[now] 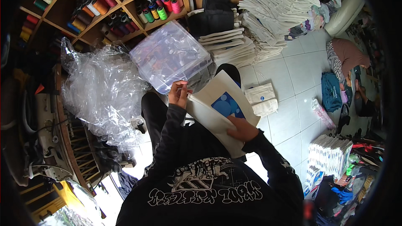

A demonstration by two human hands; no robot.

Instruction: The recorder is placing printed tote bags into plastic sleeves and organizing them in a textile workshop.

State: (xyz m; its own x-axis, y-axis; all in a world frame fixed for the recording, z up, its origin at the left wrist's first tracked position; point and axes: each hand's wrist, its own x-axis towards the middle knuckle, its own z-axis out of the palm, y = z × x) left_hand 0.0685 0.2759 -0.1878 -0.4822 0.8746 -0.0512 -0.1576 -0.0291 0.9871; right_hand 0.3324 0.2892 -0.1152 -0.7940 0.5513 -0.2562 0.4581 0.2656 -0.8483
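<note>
Through my feed, the left hand [179,95] pinches a corner of the cream fabric piece [201,105], while the right hand [244,129] grips its right side — it spans the gap between them. Just beyond the right hand lies a folded cream bundle [261,100]; left of the left hand, crumpled plastic [100,92]. Farther ahead — stacked cloth [230,46], then shelved thread spools [161,12].
</note>
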